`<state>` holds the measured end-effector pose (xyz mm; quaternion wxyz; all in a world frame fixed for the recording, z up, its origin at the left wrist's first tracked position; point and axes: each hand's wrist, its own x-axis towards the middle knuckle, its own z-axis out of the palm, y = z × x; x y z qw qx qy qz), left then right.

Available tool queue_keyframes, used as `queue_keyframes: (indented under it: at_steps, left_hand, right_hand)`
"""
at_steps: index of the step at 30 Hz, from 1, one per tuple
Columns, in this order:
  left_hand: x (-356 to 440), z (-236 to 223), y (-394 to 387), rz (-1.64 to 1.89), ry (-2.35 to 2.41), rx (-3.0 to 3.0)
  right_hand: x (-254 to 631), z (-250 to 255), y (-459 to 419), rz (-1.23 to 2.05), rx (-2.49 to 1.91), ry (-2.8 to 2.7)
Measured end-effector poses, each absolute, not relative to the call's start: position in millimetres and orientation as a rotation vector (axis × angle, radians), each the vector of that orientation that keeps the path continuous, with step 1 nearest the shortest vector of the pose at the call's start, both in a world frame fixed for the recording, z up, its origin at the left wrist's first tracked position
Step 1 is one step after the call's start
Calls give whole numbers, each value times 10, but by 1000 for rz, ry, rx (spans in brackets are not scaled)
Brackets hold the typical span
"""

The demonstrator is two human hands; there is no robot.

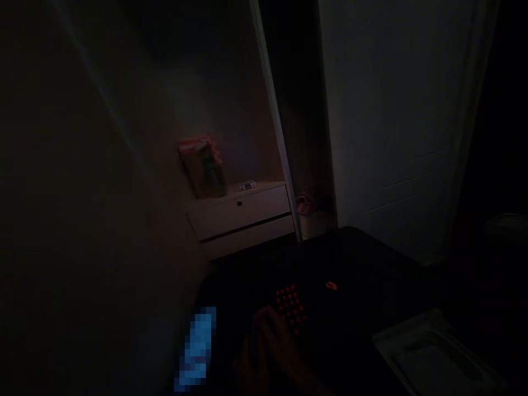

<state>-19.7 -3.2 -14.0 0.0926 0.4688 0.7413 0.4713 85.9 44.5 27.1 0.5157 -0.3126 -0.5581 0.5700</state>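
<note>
The scene is very dark. My left hand [249, 360] and my right hand [282, 342] are close together low in the middle of the view. Their fingers are curled in towards each other, and a dim, narrow thing seems to lie between them; its kind is lost in the dark. Just beyond my right hand are rows of small glowing red dots [291, 308] on a black surface. A small orange piece [331, 286] lies farther right. Left of my hands is a bright blue, blurred-out patch like a screen [197, 349].
A pale flat tray or packet [437, 352] lies at the lower right. Behind the dark surface stands a white drawer unit [243, 215] with a red-topped bag [204, 168] and a small item [248, 185] on top. A large pale door panel [388, 121] rises at the right.
</note>
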Motion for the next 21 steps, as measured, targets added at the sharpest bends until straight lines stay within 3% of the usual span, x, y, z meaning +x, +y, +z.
queue_keyframes:
  at_steps: [21]
  left_hand:
    - [-107, 0, -89, 1497, 2157, 1376]
  right_hand:
    - [860, 285, 413, 1410, -713, -1277]
